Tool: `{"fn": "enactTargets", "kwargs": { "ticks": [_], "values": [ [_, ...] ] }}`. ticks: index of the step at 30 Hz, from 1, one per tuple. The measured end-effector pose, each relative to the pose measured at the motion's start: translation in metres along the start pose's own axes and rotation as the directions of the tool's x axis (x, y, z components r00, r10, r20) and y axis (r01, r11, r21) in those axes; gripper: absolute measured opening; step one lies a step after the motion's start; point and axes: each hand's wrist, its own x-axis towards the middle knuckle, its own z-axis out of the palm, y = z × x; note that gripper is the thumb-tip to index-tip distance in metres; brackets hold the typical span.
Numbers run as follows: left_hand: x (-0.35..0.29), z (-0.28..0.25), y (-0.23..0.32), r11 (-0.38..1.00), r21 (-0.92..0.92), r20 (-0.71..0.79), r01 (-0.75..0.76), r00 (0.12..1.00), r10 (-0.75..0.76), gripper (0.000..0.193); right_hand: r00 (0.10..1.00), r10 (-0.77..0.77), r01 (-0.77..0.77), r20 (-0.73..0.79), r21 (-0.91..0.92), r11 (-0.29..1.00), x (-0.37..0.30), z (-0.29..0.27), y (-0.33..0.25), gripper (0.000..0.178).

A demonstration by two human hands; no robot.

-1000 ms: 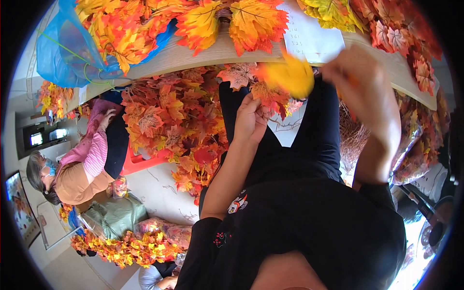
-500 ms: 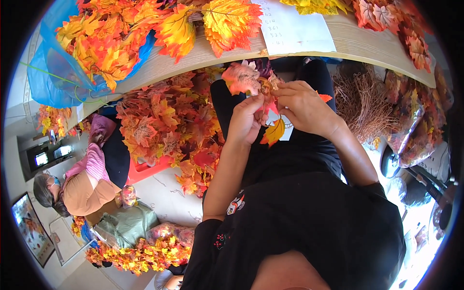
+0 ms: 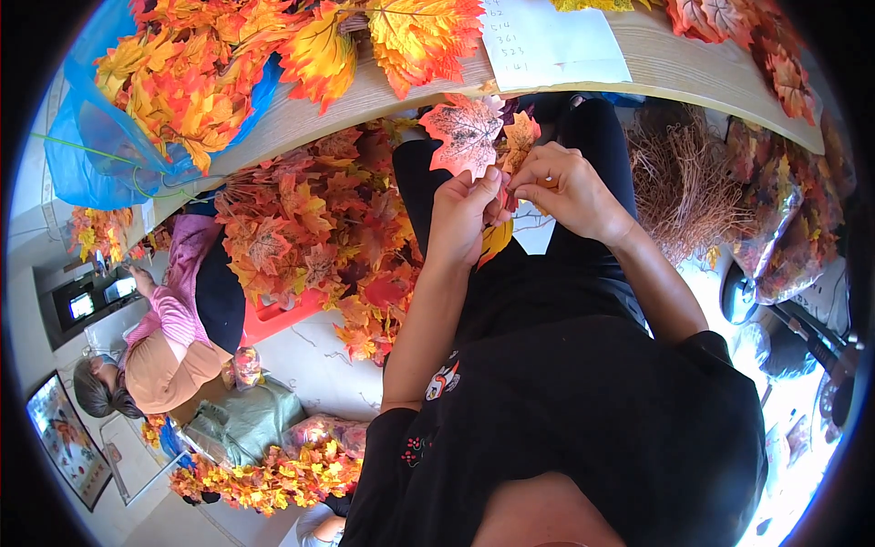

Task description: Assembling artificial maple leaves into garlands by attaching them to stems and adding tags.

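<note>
Above my lap, my left hand (image 3: 463, 214) is closed, thumb pressed against the fingers, on a bunch of artificial maple leaves. A pale pink leaf (image 3: 465, 135) with dark speckles stands out beyond its fingertips. Next to that leaf is a smaller orange leaf (image 3: 520, 137), and a yellow leaf (image 3: 495, 241) hangs below the fingers. My right hand (image 3: 576, 193) is closed in a pinch just right of the left thumb, at the base of the bunch. The stems between the fingers are mostly hidden, so what exactly the right fingertips grip is not clear.
A wooden table (image 3: 674, 68) curves ahead, bearing orange leaves (image 3: 187, 87), a blue plastic bag (image 3: 77, 173) and a handwritten paper sheet (image 3: 556, 55). Leaf piles (image 3: 319, 228) stand left of my legs, brown stems (image 3: 679, 182) to the right. A co-worker (image 3: 169, 365) sits at left.
The pink leaf has turned to show its flat, speckled face, and the orange leaf now stands upright. My right hand has shifted slightly, its fingers drawn into a pinch. The co-worker's arm has moved.
</note>
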Motion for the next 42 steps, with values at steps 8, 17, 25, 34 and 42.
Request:
{"fn": "enactTargets", "kwargs": {
  "ticks": [8,17,25,34,42],
  "values": [
    [0.002,0.000,0.001,0.995,0.079,0.047,-0.058,0.997,0.054,0.022,1.000,0.025,-0.025,0.009,-0.038,0.999,0.002,0.000,0.002,0.005],
    [0.003,-0.008,-0.012,0.973,0.228,0.106,-0.041,0.994,0.017,0.017,0.872,0.433,-0.490,0.231,0.390,0.779,-0.007,0.008,0.009,0.010],
    [0.002,0.004,-0.029,0.815,0.358,0.111,-0.456,0.887,0.448,0.015,0.907,0.420,-0.392,-0.020,0.321,0.862,0.004,-0.003,0.012,0.017],
    [-0.009,-0.002,-0.026,0.719,0.577,0.079,-0.387,0.903,0.422,0.011,0.982,0.059,-0.148,-0.181,-0.534,0.832,0.014,-0.015,-0.004,0.007],
    [-0.002,-0.009,-0.016,1.000,-0.019,0.146,-0.021,0.989,0.024,0.022,0.854,-0.322,0.000,-0.408,-0.620,0.785,0.097,-0.071,-0.058,0.012]
  ]
}}
